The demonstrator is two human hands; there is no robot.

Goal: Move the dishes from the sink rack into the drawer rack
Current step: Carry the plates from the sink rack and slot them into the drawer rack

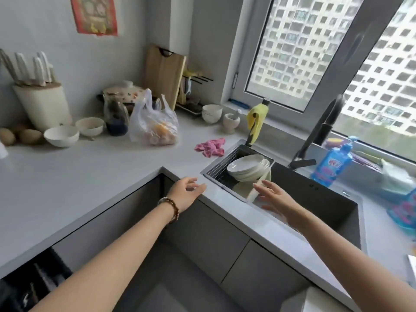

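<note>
Seen from the head camera, both hands reach forward empty, fingers loose and spread. The right hand (276,197) is the nearer one, its fingertips just beside a pale dish (252,192) leaning on edge in the sink rack (216,171). The stacked plates (247,166) lie flat just beyond, ahead and slightly left. The left hand (188,192) hovers over the counter edge, left of the rack.
</note>
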